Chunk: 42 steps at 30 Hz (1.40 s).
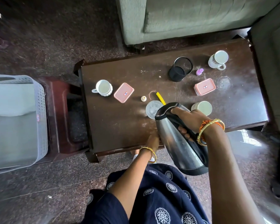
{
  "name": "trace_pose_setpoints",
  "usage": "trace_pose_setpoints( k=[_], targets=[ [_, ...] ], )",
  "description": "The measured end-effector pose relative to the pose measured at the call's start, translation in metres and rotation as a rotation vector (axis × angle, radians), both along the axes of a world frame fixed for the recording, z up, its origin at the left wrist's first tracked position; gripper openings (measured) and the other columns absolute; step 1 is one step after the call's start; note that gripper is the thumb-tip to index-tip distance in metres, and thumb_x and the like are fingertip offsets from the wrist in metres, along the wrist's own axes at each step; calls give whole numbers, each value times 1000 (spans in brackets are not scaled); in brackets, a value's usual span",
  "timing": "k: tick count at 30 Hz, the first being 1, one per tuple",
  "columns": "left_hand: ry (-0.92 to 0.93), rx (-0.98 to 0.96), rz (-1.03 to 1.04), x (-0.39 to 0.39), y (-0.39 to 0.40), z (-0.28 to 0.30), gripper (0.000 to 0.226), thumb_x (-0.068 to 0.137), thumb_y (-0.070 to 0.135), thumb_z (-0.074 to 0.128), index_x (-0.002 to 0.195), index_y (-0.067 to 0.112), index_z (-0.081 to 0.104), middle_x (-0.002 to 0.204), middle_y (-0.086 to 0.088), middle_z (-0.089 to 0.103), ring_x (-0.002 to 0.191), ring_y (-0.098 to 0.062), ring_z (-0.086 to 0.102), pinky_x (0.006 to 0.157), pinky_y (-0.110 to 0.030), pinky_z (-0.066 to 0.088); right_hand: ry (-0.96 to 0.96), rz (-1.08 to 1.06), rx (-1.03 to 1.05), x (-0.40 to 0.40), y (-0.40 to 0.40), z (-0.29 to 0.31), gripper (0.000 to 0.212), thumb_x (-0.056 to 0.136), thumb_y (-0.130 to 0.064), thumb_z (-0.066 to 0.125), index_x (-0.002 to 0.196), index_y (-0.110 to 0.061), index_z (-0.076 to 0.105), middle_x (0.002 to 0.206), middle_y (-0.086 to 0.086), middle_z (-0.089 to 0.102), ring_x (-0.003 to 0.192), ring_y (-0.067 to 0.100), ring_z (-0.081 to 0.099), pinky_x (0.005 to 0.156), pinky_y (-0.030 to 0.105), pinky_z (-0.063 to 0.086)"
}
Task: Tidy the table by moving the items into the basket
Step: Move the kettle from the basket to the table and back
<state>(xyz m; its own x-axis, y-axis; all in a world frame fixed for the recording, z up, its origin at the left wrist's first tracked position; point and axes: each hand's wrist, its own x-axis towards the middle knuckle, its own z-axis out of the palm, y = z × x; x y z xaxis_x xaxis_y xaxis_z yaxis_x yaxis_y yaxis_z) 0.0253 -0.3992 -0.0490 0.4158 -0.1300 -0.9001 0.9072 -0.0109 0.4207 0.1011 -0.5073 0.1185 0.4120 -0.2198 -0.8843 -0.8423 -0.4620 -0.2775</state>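
Note:
A steel electric kettle with a black handle hangs tilted over the table's near edge. My right hand grips its handle. My left hand presses against the kettle's left side, partly hidden behind it. A grey perforated basket sits on a red stool at the far left. On the dark wooden table lie a white mug, a pink lidded box, a second pink box, a clear glass, a yellow straw, a black mesh holder, another mug and a pale cup.
A small cream cap and a purple bottle also rest on the table. A green sofa stands behind it and an armchair at its right end. The red stool touches the table's left end.

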Motion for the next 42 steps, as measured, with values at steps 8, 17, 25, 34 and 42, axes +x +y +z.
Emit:
trace_pose_setpoints(
  k=[8, 17, 25, 34, 42],
  targets=[
    [-8, 26, -21, 7, 9, 1, 40, 99, 28, 33, 76, 11, 61, 78, -14, 65, 73, -24, 62, 73, -34, 54, -33, -23, 92, -29, -20, -3, 56, 81, -53, 53, 52, -4, 57, 39, 8, 52, 30, 19, 42, 39, 19, 39],
    [-33, 51, -65, 9, 16, 3, 54, 94, 55, 34, 87, 13, 68, 93, -18, 70, 81, -25, 68, 80, -37, 57, -331, -80, 55, -96, -46, -34, 61, 88, -37, 55, 32, -15, 49, 29, 0, 45, 28, 16, 39, 39, 21, 35],
    [-70, 150, -86, 19, 36, 30, 73, 87, 69, 31, 109, 10, 67, 106, -17, 70, 92, -31, 68, 83, -46, 57, -384, -169, 169, -116, -48, -47, 59, 65, -60, 60, 33, -12, 47, 28, 3, 41, 26, 15, 33, 34, 16, 25],
    [-113, 229, -21, 6, 74, 45, 66, 78, 78, 34, 81, 24, 72, 92, -4, 74, 84, -21, 69, 76, -38, 58, -383, -70, 333, -112, -27, -53, 62, 60, -65, 67, 40, -11, 47, 29, 1, 40, 26, 16, 31, 35, 16, 25],
    [-43, 33, 277, -5, 105, 62, 73, 53, 87, 43, 76, 27, 77, 81, -1, 76, 74, -16, 73, 61, -29, 58, -378, 30, 478, -97, 13, -63, 74, 61, -69, 70, 48, 1, 49, 33, 8, 43, 28, 18, 32, 36, 17, 27]
  ],
)
